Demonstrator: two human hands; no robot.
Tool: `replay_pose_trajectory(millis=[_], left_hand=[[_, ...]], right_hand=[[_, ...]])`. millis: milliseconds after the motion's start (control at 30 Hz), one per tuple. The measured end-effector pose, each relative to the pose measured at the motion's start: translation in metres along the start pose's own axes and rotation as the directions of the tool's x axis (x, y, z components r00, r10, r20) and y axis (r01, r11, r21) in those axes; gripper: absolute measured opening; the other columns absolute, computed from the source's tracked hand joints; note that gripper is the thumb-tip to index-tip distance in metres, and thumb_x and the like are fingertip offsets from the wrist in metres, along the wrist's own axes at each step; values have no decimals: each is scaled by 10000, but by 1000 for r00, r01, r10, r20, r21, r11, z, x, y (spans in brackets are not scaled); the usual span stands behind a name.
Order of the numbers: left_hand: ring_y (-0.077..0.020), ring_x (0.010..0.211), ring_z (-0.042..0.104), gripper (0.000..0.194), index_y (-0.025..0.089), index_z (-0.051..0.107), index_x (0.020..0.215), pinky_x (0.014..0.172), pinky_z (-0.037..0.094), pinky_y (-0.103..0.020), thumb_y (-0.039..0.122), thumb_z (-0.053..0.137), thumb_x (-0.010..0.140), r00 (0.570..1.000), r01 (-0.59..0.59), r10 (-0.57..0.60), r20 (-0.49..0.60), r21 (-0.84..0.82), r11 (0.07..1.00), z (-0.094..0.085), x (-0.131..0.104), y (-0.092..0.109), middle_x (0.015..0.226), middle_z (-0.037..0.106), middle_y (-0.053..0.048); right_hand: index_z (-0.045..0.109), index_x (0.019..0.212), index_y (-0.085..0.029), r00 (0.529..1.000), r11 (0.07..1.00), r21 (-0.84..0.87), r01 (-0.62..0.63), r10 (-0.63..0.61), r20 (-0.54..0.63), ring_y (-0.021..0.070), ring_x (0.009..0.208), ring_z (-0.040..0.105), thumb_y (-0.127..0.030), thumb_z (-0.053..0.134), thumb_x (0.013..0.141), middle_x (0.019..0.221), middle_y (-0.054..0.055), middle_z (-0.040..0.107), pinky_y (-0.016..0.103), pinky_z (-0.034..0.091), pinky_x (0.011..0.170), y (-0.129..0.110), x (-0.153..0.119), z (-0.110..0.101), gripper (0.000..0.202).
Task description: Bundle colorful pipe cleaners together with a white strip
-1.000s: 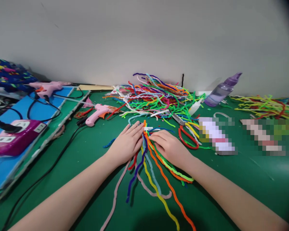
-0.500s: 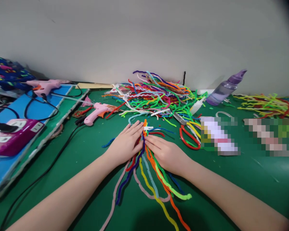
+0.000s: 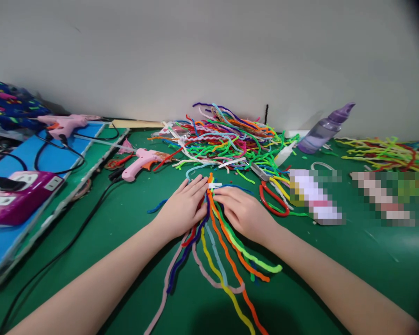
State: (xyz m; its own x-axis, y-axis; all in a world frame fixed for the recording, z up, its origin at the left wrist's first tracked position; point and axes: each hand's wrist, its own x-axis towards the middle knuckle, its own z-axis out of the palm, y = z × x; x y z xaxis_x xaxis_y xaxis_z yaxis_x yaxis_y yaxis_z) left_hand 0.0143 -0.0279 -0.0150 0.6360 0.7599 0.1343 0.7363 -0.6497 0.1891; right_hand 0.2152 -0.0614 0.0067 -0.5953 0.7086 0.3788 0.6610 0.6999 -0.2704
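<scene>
A fan of colourful pipe cleaners (image 3: 214, 267), in purple, pink, yellow, light blue, orange and green, spreads toward me from a narrow bundle. A white strip (image 3: 215, 185) lies across the bundle's top. My left hand (image 3: 181, 204) rests flat on the left side of the bundle, fingers stretched and thumb apart. Opposite it, my right hand (image 3: 246, 214) has its slightly bent fingertips at the bundle just below the white strip, thumb lower. Nothing shows clamped in either hand, though the undersides of both are hidden.
Behind lies a heap of pipe cleaners (image 3: 226, 135). Red-handled scissors (image 3: 274, 200), a white glue bottle (image 3: 285, 154) and a purple water bottle (image 3: 323, 130) are at right. Two pink glue guns (image 3: 139, 164), a black cord (image 3: 66, 246) and a purple power strip (image 3: 24, 200) occupy the left.
My right hand has risen slightly and its fingers have bent more. The orange and lime pipe cleaners beside it have shifted and spread. My left hand stays in place.
</scene>
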Motion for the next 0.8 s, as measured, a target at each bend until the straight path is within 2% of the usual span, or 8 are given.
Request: replay_pose_trajectory(millis=[133, 233, 367, 467, 633, 733, 800], left_hand=[[-229, 1378, 222, 501, 150, 368, 1375, 1118, 253, -462, 297, 357, 896, 999, -19, 19, -47, 4, 1000, 1, -1, 0, 1471, 312, -78], [-245, 1352, 283, 483, 133, 417, 1344, 1111, 272, -467, 289, 374, 889, 994, -40, 42, -100, 18, 999, 0, -1, 1, 1438, 371, -103], [-250, 1311, 353, 442, 123, 477, 1299, 1112, 288, -454, 259, 388, 887, 980, -92, 100, -174, 53, 994, -3, -1, 4, 1365, 470, -110], [-226, 1275, 414, 407, 114, 515, 1262, 1087, 353, -403, 241, 367, 905, 970, -152, 159, -184, 54, 987, -1, -1, 5, 1330, 510, -108], [-180, 1262, 439, 389, 125, 529, 1244, 1053, 402, -336, 223, 337, 920, 969, -193, 201, -143, 66, 979, 3, -3, 4, 1346, 496, -91], [-187, 1256, 447, 395, 108, 524, 1251, 1051, 401, -335, 220, 344, 918, 972, -191, 198, -126, 66, 979, 2, -3, 4, 1353, 485, -100], [-194, 1251, 452, 395, 100, 528, 1248, 1047, 405, -341, 220, 347, 918, 974, -192, 198, -113, 65, 979, 1, -2, 4, 1353, 484, -103]], right_hand=[[586, 1157, -109, 998, 998, -33, -60, 59, -36, 188, 1138, 505, -117, 380, 895, 1174, 115, 594, 353, 420, 1006, 1, 14, -12, 333], [608, 1112, -118, 994, 992, -68, -108, 106, -31, 198, 1055, 542, -175, 412, 909, 1089, 98, 639, 365, 426, 956, 6, 30, -15, 288], [671, 957, -142, 966, 966, -33, -257, 256, -27, 199, 932, 584, -264, 551, 850, 960, 72, 680, 322, 435, 853, 26, 57, -10, 202], [707, 826, -163, 908, 912, 20, -411, 407, 104, 158, 719, 597, -339, 593, 804, 777, 43, 690, 255, 420, 655, 43, 76, -4, 211], [720, 703, -136, 833, 845, 132, -519, 465, 298, 110, 577, 538, -357, 624, 740, 648, 31, 664, 218, 345, 521, 59, 94, 4, 243], [693, 626, -111, 790, 793, 178, -583, 501, 355, 75, 464, 427, -363, 641, 700, 508, -1, 567, 216, 292, 452, 63, 97, 7, 268], [687, 643, -105, 753, 736, 236, -634, 520, 402, 58, 403, 345, -358, 643, 688, 430, -35, 471, 216, 254, 410, 63, 98, 8, 260]])
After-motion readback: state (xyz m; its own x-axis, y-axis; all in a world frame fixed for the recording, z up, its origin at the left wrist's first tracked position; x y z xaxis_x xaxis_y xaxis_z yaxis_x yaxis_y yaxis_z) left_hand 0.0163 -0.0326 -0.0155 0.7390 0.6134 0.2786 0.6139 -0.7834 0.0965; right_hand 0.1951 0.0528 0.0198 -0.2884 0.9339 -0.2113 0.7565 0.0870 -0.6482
